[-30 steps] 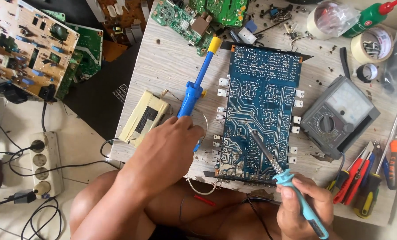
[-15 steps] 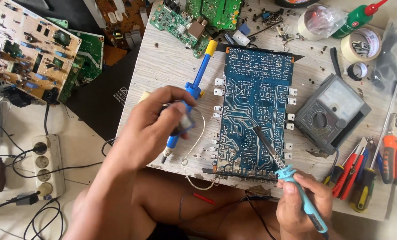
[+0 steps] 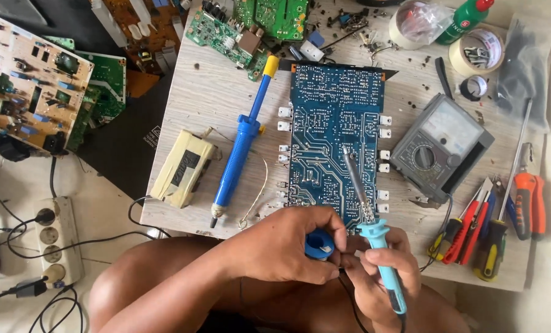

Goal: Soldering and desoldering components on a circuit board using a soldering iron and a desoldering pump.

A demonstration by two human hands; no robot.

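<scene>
Now the left hand (image 3: 287,243) has left the blue pump (image 3: 238,154) on the desk (image 3: 183,98), pinching a blue spool (image 3: 320,243) beside the right hand (image 3: 383,265), which grips the soldering iron (image 3: 374,234).

We have one view only, from the camera on our head, looking almost straight down at close range. The wooden table (image 3: 201,105) fills the centre and right of the frame, the floor the left edge, and our legs the bottom.
</scene>
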